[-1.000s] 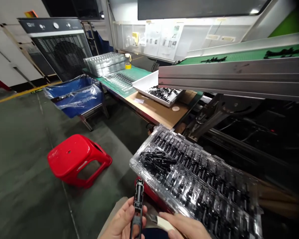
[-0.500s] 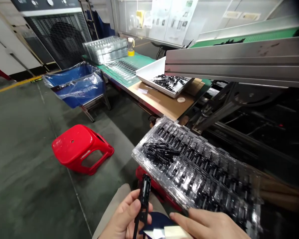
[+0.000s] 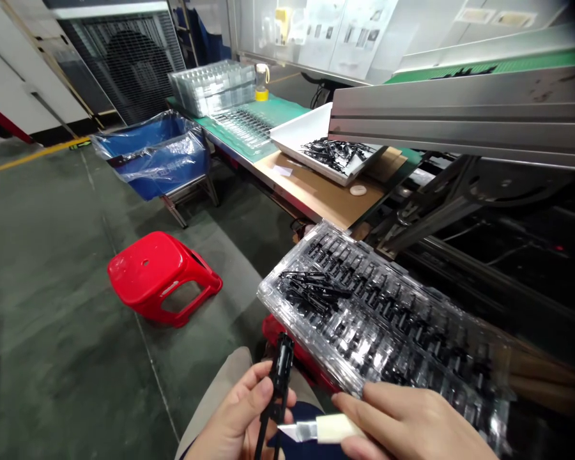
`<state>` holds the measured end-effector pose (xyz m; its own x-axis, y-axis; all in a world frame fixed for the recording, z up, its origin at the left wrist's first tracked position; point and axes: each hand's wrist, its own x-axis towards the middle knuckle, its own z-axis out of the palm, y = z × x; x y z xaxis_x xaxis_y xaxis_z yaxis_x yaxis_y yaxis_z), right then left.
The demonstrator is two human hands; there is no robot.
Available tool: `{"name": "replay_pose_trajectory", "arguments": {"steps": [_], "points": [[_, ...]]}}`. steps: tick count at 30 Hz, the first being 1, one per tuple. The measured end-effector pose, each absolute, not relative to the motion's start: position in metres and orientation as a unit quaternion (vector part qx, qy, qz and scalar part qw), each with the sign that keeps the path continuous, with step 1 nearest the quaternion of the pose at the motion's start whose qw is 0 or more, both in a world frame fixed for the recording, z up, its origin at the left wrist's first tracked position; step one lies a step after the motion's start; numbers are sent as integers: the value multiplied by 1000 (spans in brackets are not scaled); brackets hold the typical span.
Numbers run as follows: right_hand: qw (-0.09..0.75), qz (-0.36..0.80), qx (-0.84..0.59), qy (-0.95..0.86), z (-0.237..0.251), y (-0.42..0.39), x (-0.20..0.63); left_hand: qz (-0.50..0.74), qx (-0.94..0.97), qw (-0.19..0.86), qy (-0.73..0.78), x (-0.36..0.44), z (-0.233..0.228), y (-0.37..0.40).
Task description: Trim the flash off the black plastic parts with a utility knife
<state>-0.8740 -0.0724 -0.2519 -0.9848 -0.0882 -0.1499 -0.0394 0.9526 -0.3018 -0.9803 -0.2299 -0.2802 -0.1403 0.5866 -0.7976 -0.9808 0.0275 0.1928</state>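
Pinched between the thumb and fingers of my left hand [image 3: 242, 409] is a long black plastic part [image 3: 282, 370], its thicker end pointing up and away from me. My right hand [image 3: 407, 415] grips a craft knife [image 3: 333, 429] by its cream handle. The knife's pointed blade lies against or very close to the lower part of the black piece; I cannot tell whether it touches. Just beyond both hands, a clear plastic tray [image 3: 311, 345] holds rows of black parts, with a loose heap of thin black pieces [image 3: 311, 291] on its left end.
A red stool [image 3: 148, 268] stands on the floor to the left. Behind it is a blue bin [image 3: 172, 166] lined with clear plastic. A white tray [image 3: 311, 156] of black parts sits on the workbench [image 3: 316, 198], under the end of a conveyor [image 3: 460, 121].
The knife and my right hand have risen slightly, bringing more of the blade and handle into sight. The whole view has shifted a little. My left hand keeps its hold on the black part.
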Motion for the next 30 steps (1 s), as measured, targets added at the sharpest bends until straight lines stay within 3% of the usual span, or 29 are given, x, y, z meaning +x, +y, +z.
{"name": "replay_pose_trajectory", "arguments": {"steps": [5,8,12,17,23,26,30], "points": [[-42,-223,45,973,-268,-81,-876,669,-226,583,401,-985,-280,-227],[-37,-374,117,919,-278,-94,-882,671,-230,581,399,-986,-282,-227],[-53,-516,102,849,-282,-113,-898,688,-212,567,399,-984,-286,-227],[-103,-471,93,871,-297,-127,-909,726,-208,502,421,-979,-299,-225],[-262,-404,77,873,-324,-141,-902,724,-232,492,424,-981,-317,-227],[-236,-447,71,860,-328,-139,-895,712,-263,474,446,-989,-314,-229],[-83,-440,169,878,-337,-116,-890,706,-296,454,456,-999,-308,-232]]}}
